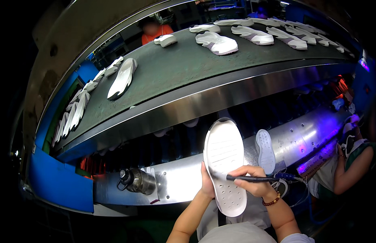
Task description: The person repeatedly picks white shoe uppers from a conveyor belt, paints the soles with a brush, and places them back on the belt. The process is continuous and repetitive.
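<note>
Upright before me is a white shoe sole (224,150), with grooved lines on its upper part and small holes lower down. My left hand (207,183) is closed on its left edge, and most of those fingers are hidden behind it. In my right hand (254,185) is a slim black pen-like tool (258,179), pinched near its left end. The tool's tip meets or hovers just over the sole's middle; I cannot tell which. Another pale sole (265,152) rests on the metal ledge to the right of the held one.
Beyond the metal ledge (180,178), a green conveyor belt (163,69) carries several white-and-grey shoe pieces (216,43). A dark bottle (136,181) lies on the ledge at left. Cables (303,188) hang at right, near a co-worker's arm (354,174). Another person (155,32) is across the belt.
</note>
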